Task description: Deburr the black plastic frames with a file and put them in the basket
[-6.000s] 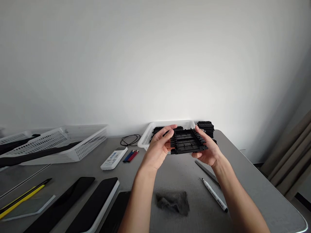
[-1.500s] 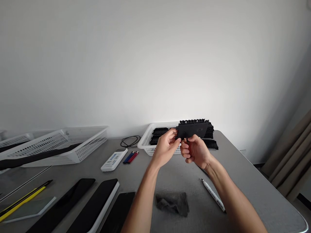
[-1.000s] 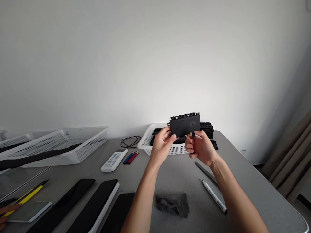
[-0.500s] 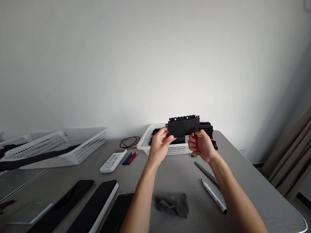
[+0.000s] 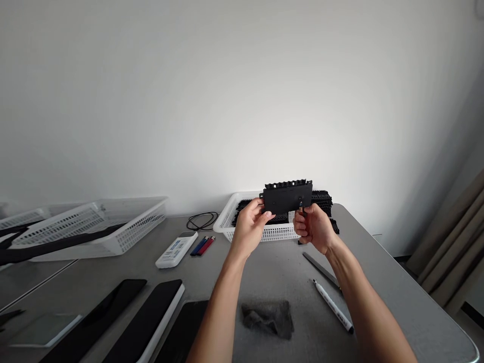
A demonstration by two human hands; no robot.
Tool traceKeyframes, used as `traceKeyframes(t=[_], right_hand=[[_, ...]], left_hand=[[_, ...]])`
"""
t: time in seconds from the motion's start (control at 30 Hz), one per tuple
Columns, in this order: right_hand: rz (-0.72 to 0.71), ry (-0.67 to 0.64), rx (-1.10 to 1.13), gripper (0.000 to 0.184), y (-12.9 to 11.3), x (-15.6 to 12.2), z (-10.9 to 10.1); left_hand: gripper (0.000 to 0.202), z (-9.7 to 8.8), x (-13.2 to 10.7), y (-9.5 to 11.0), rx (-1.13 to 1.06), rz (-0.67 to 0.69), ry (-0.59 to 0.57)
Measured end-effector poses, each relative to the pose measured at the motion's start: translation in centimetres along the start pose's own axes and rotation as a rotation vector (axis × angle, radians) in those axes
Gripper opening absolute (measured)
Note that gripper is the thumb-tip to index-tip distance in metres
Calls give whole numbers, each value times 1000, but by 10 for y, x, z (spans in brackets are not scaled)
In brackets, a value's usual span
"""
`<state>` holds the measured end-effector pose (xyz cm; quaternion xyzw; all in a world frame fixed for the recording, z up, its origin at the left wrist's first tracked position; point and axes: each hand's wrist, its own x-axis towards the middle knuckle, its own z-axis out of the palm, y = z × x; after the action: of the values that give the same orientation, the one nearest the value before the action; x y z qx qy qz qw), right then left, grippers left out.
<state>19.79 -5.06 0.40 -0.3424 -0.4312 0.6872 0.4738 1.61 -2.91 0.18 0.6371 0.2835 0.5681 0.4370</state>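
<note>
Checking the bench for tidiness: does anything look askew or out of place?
The large white mesh basket at the left sits tilted, a long black bar poking past it. Black ribbed plastic parts lie outside the small white basket.

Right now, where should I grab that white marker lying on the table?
I'd take the marker by the middle of its white barrel, from above, grip across its width: it lies flat on the table, long and thin. Come from its left side, since the person's right arm hangs close over the other.
</note>
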Motion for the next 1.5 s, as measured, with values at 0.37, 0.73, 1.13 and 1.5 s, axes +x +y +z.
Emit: traceKeyframes(t=[0.37,0.73,1.13,1.5], right_hand=[[-320,73,-58,37,-11,-17,-6],[-387,175,-99,51,-1,-2,-14],[-461,289,-254,56,6,3,-9],[-574,421,-510,51,13,6,-6]], left_hand=[[54,-4,3,-5,-150,-123,180],[36,1,-2,16,-263,-225,170],[40,0,-1,8,-104,-215,193],[30,2,-1,3,134,-22,210]])
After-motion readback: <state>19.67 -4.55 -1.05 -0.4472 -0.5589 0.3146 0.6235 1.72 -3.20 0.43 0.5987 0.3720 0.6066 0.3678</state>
